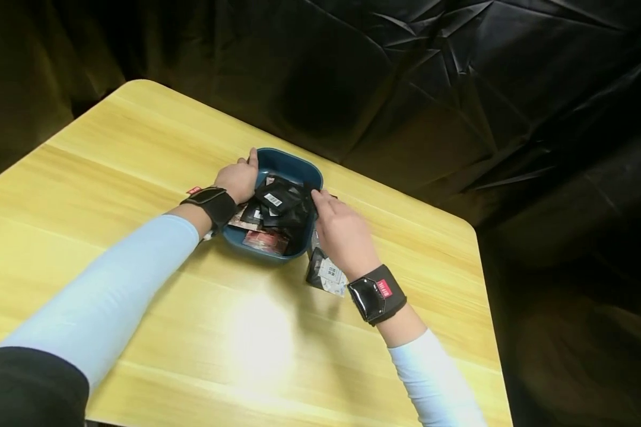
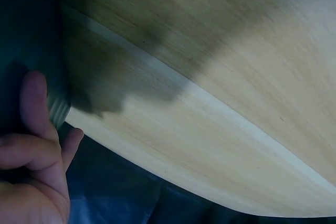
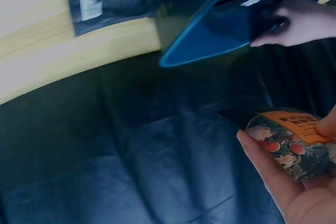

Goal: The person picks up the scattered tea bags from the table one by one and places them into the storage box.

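A dark blue plastic bin (image 1: 288, 163) stands on the table, with several black packets (image 1: 294, 207) and a reddish packet (image 1: 267, 241) inside. My left hand (image 1: 238, 179) holds the bin's left rim; in the left wrist view its fingers (image 2: 34, 153) lie against the bin's side. By the right rim is my right hand (image 1: 346, 237). It pinches a flower-patterned packet with an orange label (image 3: 291, 140) between thumb and fingers, as the right wrist view shows. Below that hand, outside the bin, lie black-and-white packets (image 1: 328, 274).
The light wooden table (image 1: 192, 344) has rounded corners and a bright glare spot near its front. Black sheeting (image 1: 406, 89) hangs behind the far edge, close beyond the bin.
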Demonstrator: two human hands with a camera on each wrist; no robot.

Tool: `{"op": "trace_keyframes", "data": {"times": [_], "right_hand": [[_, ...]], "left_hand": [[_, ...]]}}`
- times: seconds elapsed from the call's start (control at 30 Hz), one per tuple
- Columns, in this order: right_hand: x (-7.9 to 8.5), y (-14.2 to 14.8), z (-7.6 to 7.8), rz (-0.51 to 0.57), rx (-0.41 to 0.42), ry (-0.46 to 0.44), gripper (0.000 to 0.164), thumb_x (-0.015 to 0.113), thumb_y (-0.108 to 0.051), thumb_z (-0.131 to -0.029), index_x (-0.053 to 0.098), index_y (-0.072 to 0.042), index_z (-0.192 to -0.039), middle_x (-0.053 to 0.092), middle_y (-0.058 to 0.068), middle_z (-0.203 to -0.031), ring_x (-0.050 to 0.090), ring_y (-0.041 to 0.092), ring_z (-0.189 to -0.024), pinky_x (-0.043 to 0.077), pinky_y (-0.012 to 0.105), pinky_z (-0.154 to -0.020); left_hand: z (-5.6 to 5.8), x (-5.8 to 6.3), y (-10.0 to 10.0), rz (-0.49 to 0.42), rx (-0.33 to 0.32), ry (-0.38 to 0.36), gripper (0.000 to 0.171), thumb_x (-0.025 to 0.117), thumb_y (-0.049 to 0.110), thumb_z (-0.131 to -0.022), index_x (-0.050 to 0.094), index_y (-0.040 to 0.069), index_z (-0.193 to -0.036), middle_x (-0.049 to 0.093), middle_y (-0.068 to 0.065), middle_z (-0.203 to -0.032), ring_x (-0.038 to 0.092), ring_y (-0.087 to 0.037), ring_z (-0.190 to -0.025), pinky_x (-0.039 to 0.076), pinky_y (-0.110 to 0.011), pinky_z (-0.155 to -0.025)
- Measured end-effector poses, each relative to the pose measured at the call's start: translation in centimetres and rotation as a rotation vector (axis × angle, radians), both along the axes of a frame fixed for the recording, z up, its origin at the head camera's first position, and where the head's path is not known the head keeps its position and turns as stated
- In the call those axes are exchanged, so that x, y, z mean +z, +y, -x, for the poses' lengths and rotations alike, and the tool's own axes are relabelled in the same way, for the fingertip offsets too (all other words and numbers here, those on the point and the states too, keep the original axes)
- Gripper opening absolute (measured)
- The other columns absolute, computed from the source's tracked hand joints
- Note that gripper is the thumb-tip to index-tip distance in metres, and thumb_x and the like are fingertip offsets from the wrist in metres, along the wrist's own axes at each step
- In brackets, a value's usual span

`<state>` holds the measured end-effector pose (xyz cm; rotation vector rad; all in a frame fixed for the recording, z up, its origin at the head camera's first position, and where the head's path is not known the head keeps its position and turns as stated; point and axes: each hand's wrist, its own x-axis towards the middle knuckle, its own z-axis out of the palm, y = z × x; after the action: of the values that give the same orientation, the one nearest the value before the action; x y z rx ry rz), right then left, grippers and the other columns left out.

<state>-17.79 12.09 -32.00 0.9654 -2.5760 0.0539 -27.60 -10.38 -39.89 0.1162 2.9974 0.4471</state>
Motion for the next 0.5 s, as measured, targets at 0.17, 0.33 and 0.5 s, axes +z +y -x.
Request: {"op": "trace_keyframes", "data": {"times": [0.17, 0.33, 0.5], "right_hand": [[-0.1, -0.9, -0.7, -0.039, 0.034, 0.03, 0.042, 0.057, -0.006, -0.088, 0.054, -0.001, -0.129, 0.06, 0.016, -0.127, 0.061, 0.026, -0.112, 0.05, 0.035, -0.091], [0.3, -1.9, -0.6, -0.046, 0.04, -0.028, 0.047, 0.056, -0.014, -0.09, 0.049, -0.002, -0.135, 0.055, 0.017, -0.133, 0.057, 0.026, -0.119, 0.046, 0.035, -0.097], [-0.1, -1.6, -0.7, -0.04, -0.053, -0.244, 0.089, 0.052, -0.06, -0.086, 0.015, -0.012, -0.151, 0.026, 0.016, -0.153, 0.033, 0.028, -0.138, 0.031, 0.046, -0.11]], "left_hand": [[0.1, -0.1, 0.2, -0.007, -0.001, -0.004, 0.068, 0.042, 0.004, -0.094, 0.002, -0.008, -0.147, 0.043, -0.037, -0.13, 0.061, -0.036, -0.081, 0.052, -0.047, -0.068], [0.1, -0.3, 0.1, -0.007, 0.002, -0.001, 0.068, 0.042, 0.004, -0.094, 0.002, -0.008, -0.147, 0.042, -0.037, -0.131, 0.061, -0.037, -0.082, 0.052, -0.047, -0.069], [0.0, -0.5, 0.2, -0.012, 0.006, -0.006, 0.067, 0.041, 0.004, -0.094, 0.003, -0.008, -0.147, 0.044, -0.037, -0.129, 0.061, -0.037, -0.083, 0.052, -0.048, -0.07]]}}
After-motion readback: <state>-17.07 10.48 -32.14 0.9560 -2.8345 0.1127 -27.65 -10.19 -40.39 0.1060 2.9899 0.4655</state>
